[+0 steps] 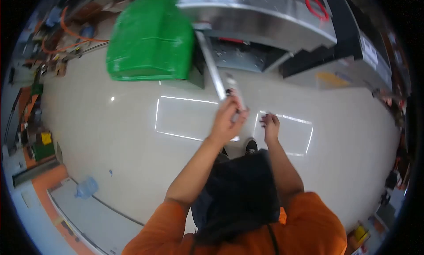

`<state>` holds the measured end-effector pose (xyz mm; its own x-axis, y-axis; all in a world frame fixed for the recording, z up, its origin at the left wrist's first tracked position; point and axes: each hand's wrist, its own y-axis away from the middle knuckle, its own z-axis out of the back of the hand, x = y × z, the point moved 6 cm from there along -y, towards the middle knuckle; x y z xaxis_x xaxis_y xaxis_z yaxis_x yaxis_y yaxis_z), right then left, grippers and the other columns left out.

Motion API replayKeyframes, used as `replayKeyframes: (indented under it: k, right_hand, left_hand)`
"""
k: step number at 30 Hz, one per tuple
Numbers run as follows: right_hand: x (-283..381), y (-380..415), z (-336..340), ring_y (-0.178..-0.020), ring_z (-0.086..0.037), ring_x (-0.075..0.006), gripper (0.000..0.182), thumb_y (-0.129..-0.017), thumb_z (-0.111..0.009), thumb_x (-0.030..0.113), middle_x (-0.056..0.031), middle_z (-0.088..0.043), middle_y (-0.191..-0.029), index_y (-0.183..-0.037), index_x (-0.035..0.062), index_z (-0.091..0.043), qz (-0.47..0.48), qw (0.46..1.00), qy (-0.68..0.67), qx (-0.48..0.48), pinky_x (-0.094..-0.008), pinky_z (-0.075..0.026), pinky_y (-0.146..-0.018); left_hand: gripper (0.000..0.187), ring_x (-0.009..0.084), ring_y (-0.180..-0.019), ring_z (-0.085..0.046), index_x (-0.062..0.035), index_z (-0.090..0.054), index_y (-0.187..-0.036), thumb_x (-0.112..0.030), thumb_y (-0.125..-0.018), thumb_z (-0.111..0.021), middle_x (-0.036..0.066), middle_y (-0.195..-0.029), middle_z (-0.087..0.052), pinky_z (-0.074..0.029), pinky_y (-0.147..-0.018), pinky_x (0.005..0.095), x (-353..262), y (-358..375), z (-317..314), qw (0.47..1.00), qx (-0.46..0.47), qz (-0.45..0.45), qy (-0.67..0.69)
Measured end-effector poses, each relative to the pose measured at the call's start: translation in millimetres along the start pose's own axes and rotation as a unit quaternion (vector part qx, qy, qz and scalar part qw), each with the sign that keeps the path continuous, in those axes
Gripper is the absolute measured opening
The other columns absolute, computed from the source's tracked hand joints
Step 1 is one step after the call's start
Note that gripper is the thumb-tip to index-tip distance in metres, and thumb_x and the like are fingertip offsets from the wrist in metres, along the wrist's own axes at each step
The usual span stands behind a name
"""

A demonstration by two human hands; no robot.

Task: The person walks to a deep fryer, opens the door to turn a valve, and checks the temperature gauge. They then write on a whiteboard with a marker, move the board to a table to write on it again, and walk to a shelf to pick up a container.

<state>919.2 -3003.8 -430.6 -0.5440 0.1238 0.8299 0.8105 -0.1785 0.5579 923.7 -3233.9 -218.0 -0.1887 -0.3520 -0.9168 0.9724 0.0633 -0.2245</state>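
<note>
My left hand (227, 122) is closed around a slim whitish-and-pink item (235, 94) with a small black part, blurred by motion. Its far end points up toward the steel cabinet (265, 21). Just beside these fingers ends a straight pale metal bar (213, 67), which runs out from the cabinet's front. My right hand (270, 126) hovers a short way to the right, fingers loosely curled and slightly apart, with nothing visible in them.
A green plastic cover (152, 41) stands left of the cabinet's dark lower compartment (238, 54). On the right is a grey-and-black unit (344, 69). A clear blue water bottle (86, 187) lies at lower left by a white panel (92, 215). Glossy floor (110, 131) reflects ceiling lights.
</note>
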Motion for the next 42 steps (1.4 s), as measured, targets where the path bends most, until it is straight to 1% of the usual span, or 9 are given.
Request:
replayKeyframes:
  k: [6,9,12,15,18,24,31,37,42]
  right_hand:
    - [-108.2,-223.2,-68.9,-0.061,-0.058,-0.0132,0.021,-0.084,-0.060,0.021,-0.0067,-0.061,-0.073,-0.088,0.0004,-0.060,0.122,0.971,0.203,0.033,-0.0255,-0.048,-0.053]
    - [-99.8,-307.6,-135.4,-0.078,-0.064,-0.0347,0.036,-0.081,-0.060,0.032,-0.0192,-0.065,-0.091,-0.088,-0.0024,-0.064,0.289,0.879,0.379,0.007,-0.0407,-0.050,-0.072]
    - [-85.5,-367.9,-184.5,-0.090,-0.060,-0.0389,0.040,-0.080,-0.058,0.037,-0.0234,-0.063,-0.093,-0.086,-0.0015,-0.065,0.238,0.904,0.354,0.004,-0.0430,-0.047,-0.081]
    - [-71.9,-392.6,-208.8,-0.091,-0.060,-0.0401,0.044,-0.081,-0.058,0.041,-0.0255,-0.063,-0.091,-0.088,-0.0022,-0.064,0.266,0.924,0.273,-0.042,-0.0433,-0.047,-0.079]
    - [-67.5,-416.7,-216.7,-0.089,-0.060,-0.0410,0.046,-0.082,-0.058,0.043,-0.0253,-0.063,-0.090,-0.090,-0.0021,-0.063,0.308,0.910,0.265,-0.081,-0.0437,-0.048,-0.077]
    - [-56.7,-407.1,-219.4,-0.086,-0.060,-0.0413,0.046,-0.083,-0.056,0.044,-0.0236,-0.064,-0.087,-0.089,-0.0017,-0.062,0.306,0.928,0.206,-0.044,-0.0450,-0.047,-0.077]
    - [-71.4,-426.2,-228.4,-0.085,-0.060,-0.0410,0.042,-0.086,-0.052,0.040,-0.0238,-0.064,-0.085,-0.085,-0.0006,-0.063,0.297,0.926,0.222,-0.068,-0.0453,-0.046,-0.076]
    - [-66.7,-423.6,-227.9,-0.085,-0.059,-0.0428,0.044,-0.086,-0.051,0.040,-0.0256,-0.063,-0.083,-0.083,-0.0024,-0.063,0.325,0.922,0.195,-0.080,-0.0453,-0.046,-0.076]
    - [-74.3,-432.3,-232.4,-0.085,-0.059,-0.0433,0.046,-0.087,-0.051,0.041,-0.0267,-0.062,-0.083,-0.084,-0.0040,-0.063,0.289,0.938,0.182,-0.058,-0.0454,-0.046,-0.075]
  left_hand:
    - [0.024,0.0218,-0.090,-0.051,-0.0001,-0.052,-0.089,-0.024,-0.092,-0.049,0.013,-0.090,-0.052,-0.036,-0.099,0.0399,22.1,14.8,16.9,0.979,-0.134,-0.050,0.146]
    - [0.035,0.0173,-0.069,-0.050,-0.0008,-0.050,-0.088,-0.036,-0.092,-0.047,0.012,-0.084,-0.050,-0.033,-0.103,0.0385,31.4,8.1,12.8,0.950,-0.212,0.056,0.221]
    - [0.041,0.0110,-0.050,-0.041,-0.0040,-0.046,-0.086,-0.044,-0.091,-0.042,0.007,-0.077,-0.047,-0.031,-0.104,0.0375,30.9,6.6,2.9,0.952,-0.275,0.027,0.133]
    - [0.041,0.0273,-0.114,-0.051,-0.0054,-0.050,-0.102,-0.041,-0.096,-0.030,0.014,-0.108,-0.056,-0.029,-0.107,0.0425,36.7,13.9,8.4,0.971,-0.157,0.021,0.177]
    - [0.047,0.0250,-0.107,-0.046,0.0003,-0.050,-0.111,-0.041,-0.098,-0.031,0.016,-0.108,-0.053,-0.039,-0.096,0.0369,31.2,6.2,-2.5,0.984,-0.057,0.022,0.169]
    - [0.055,0.0132,-0.044,-0.048,0.0111,-0.049,-0.102,-0.039,-0.099,-0.026,0.014,-0.057,-0.051,-0.048,-0.064,0.0201,1.0,-7.2,-3.1,0.937,-0.158,-0.168,-0.264]
    - [0.051,0.0075,-0.042,-0.044,0.0115,-0.047,-0.101,-0.034,-0.100,-0.023,0.011,-0.059,-0.050,-0.040,-0.041,0.0141,5.3,-12.4,-26.5,0.936,-0.223,-0.191,-0.196]
    - [0.045,0.0065,-0.041,-0.043,0.0101,-0.048,-0.100,-0.032,-0.099,-0.031,0.012,-0.065,-0.051,-0.035,-0.037,0.0145,12.2,-18.7,-15.4,0.965,-0.076,-0.213,-0.133]
    - [0.041,0.0066,-0.040,-0.042,0.0075,-0.050,-0.101,-0.030,-0.098,-0.035,0.016,-0.069,-0.051,-0.034,-0.035,0.0146,7.8,3.9,-37.3,0.823,-0.521,-0.094,-0.207]
